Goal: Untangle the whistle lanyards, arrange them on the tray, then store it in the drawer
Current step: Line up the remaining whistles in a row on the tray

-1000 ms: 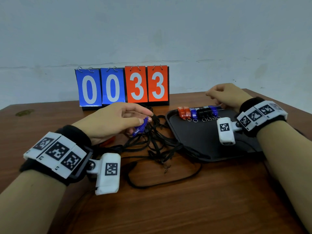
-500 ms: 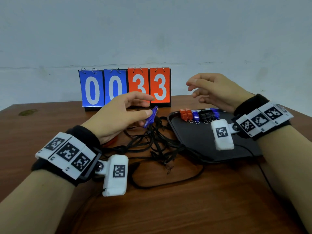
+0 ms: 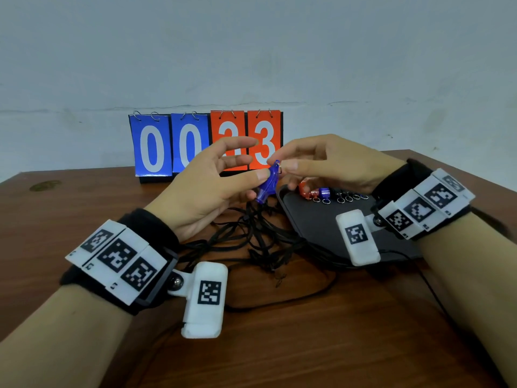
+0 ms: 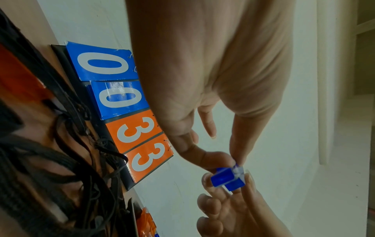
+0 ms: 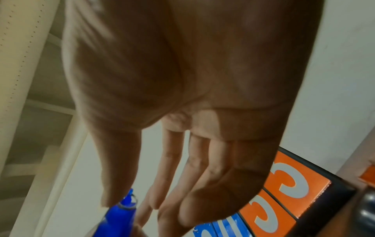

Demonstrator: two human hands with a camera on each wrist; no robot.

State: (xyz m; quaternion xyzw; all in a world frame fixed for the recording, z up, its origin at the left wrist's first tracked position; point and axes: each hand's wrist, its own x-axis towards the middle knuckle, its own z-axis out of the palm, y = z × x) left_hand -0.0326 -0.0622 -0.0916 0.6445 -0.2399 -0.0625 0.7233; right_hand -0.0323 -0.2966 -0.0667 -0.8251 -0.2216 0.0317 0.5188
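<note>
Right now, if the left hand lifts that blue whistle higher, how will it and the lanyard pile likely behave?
The blue whistle looks small, rigid and probably light. The tangled black lanyards look floppy, so several may drag along. The left hand only pinches it, so it could twist.

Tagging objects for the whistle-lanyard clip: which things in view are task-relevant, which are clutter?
Task things:
- blue whistle, pinched by the left hand, right hand at its ring end
- tangled black lanyards on the table
- black tray with a row of whistles along its far edge

Lying about:
- flip scoreboard reading 0033
- wooden table
</note>
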